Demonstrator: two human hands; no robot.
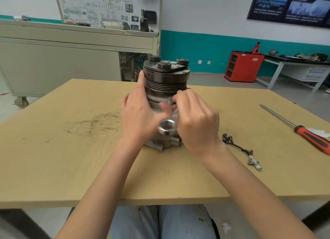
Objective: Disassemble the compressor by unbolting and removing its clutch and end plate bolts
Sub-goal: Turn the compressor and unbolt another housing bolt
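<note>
Bare forearms (107, 176) reach up from the lower edge of the view, over a lap in pale jeans (160, 221), and meet at the compressor (166, 81). It stands upright on the wooden table (71, 158), a little beyond the table's middle, with its dark grooved pulley and clutch plate (166, 65) on top and its grey ported end on the board.

The left hand (139, 113) lies against the compressor's left side. Its palm is on the housing and its forefinger points straight up along the pulley's flank. The thumb reaches across the front and is blurred; the other fingers are hidden behind the body.

The right hand (196, 120) is just right of the housing, its fingers curled round the shank of a bright steel wrench (167, 127). The wrench's ring end juts toward the camera between the two hands. Its far end sits on the housing just under the pulley, too blurred to tell what it engages.

Right of the compressor, near the right wrist, lies a short black wire lead with a plug (239, 149). Farther right is a long screwdriver with a red-and-black handle (303, 133), beside a white scrap (319, 132). Dark scribbled marks (100, 122) stain the board left of the left hand.

Beyond the table stand a grey wheeled cabinet (71, 60) under a wiring-diagram board (107, 6), and a red cabinet (243, 66) against the teal-banded wall.
</note>
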